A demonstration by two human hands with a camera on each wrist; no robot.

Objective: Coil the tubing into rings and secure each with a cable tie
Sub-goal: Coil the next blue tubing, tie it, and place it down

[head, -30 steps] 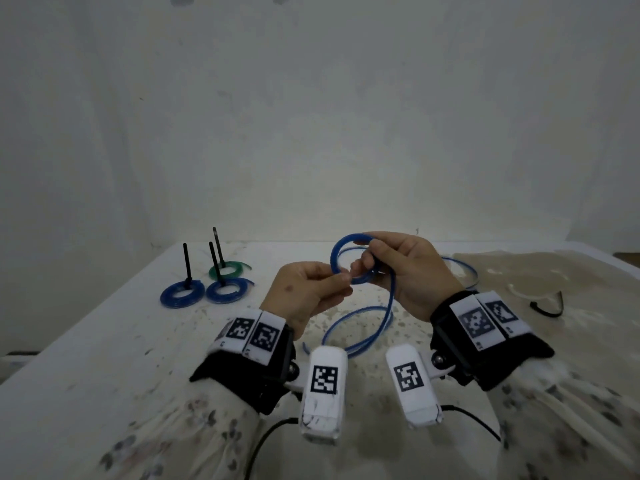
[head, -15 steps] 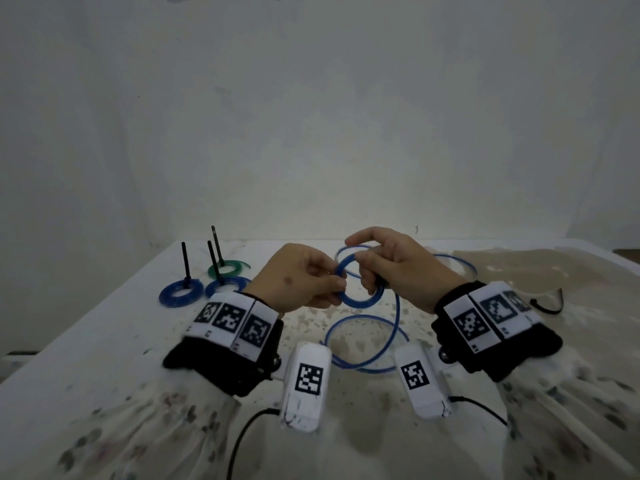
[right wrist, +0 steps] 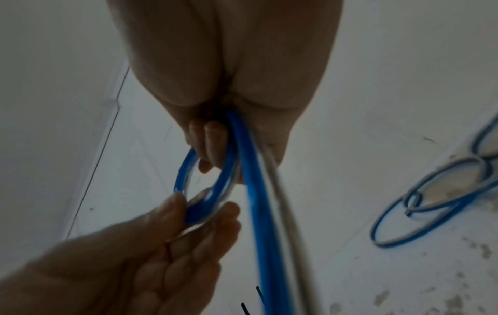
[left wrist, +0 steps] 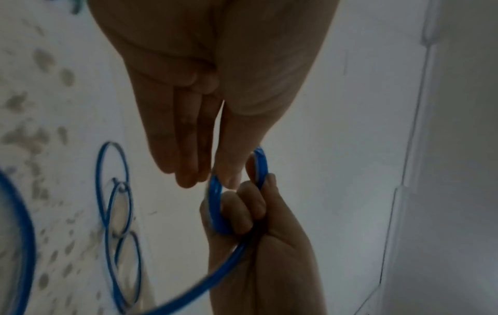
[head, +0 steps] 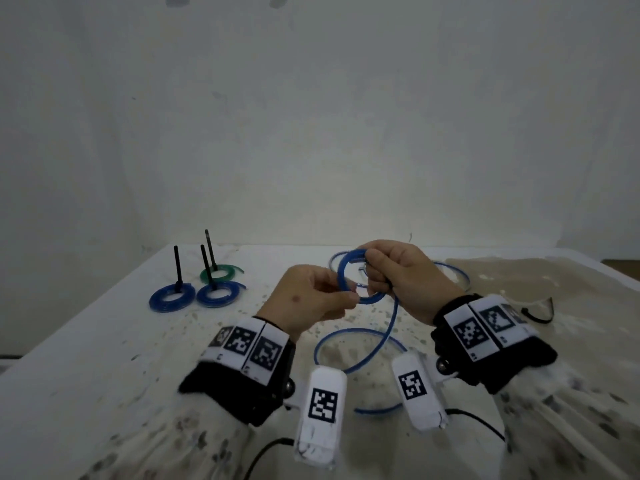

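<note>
A small ring of blue tubing (head: 346, 271) is held in the air between both hands above the table. My left hand (head: 341, 297) pinches the ring's near side between thumb and fingers (left wrist: 226, 168). My right hand (head: 375, 277) grips the ring's far side with curled fingers (right wrist: 213, 138). The loose tail of the tubing (head: 384, 336) drops from the right hand and loops on the table (right wrist: 253, 213). Three tied coils stand at the left: two blue (head: 172, 296) (head: 216, 294) and one green (head: 217, 273), each with an upright black cable tie (head: 177, 268).
More loose blue tubing (head: 453, 271) curls behind the right hand. A black cable tie (head: 536, 315) lies on the brown stained patch at the right. The white table (head: 104, 341) is speckled, with a wall close behind.
Both hands have kept hold of the ring and turned it, winding more tubing in. The loose loop below has shifted on the table. The tied coils have not moved.
</note>
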